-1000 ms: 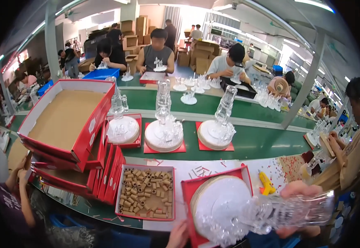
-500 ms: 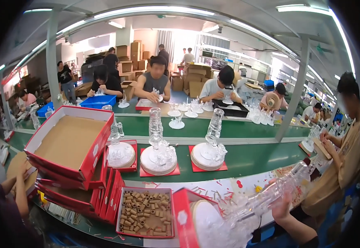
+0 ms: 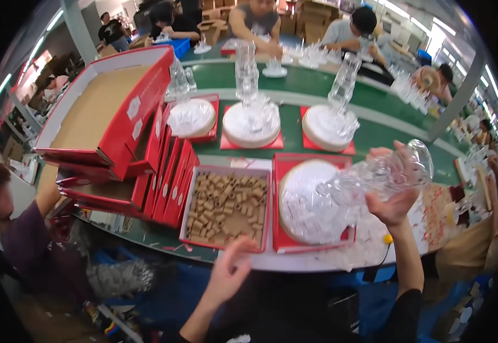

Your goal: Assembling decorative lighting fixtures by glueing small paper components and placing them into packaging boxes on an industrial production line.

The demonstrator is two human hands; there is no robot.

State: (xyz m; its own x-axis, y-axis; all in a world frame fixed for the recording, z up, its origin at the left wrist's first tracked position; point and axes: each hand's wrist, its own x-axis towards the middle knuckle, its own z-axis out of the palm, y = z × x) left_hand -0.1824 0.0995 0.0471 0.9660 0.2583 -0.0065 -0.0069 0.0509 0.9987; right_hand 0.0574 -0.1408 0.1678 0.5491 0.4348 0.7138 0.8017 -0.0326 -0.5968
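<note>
Right hand (image 3: 394,200) closed round a clear glass stem piece (image 3: 383,177), held tilted over the white disc (image 3: 312,200) in a red tray (image 3: 286,243) at near right. Left hand (image 3: 232,268) open, fingertips at the near edge of the tray of tan plugs (image 3: 226,206). Green surface (image 3: 374,134) runs far; workers seated beyond. Red boxes (image 3: 112,126) stacked left.

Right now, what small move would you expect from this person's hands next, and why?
Probably the left hand picks a plug from the tray of small brown cylinders: it rests at that tray's near edge, while the right hand holds the clear glass piece tilted.
</note>
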